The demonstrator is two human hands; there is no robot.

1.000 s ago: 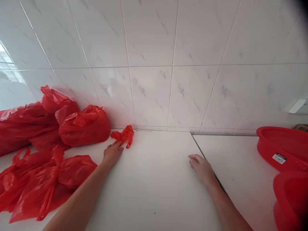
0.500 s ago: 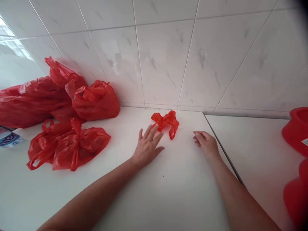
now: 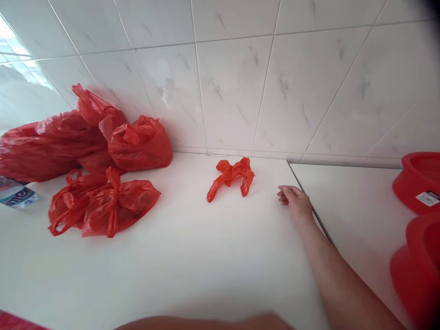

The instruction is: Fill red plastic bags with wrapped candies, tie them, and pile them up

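A crumpled red plastic bag (image 3: 233, 173) lies by itself on the white tabletop (image 3: 206, 256), close to the tiled wall, and neither hand touches it. To its right my right hand (image 3: 294, 200) rests near the seam in the surface, fingers curled in with the thumb against them; nothing shows in it. Only a blurred strip of my left arm crosses the bottom edge, with what looks like part of my left hand (image 3: 270, 322) at its right end; those fingers are hidden.
On the left sit a knotted red bag (image 3: 117, 201), a fuller red bag (image 3: 140, 144) and a large red bundle (image 3: 44, 149) against the wall. A clear bottle (image 3: 17, 195) lies at the left edge. Two red plastic containers (image 3: 409, 188) stand at the right.
My left hand has drawn back from beside the small red bag down to the bottom edge. The bag now shows whole. My right hand stays nearly where it was; the view has shifted slightly.
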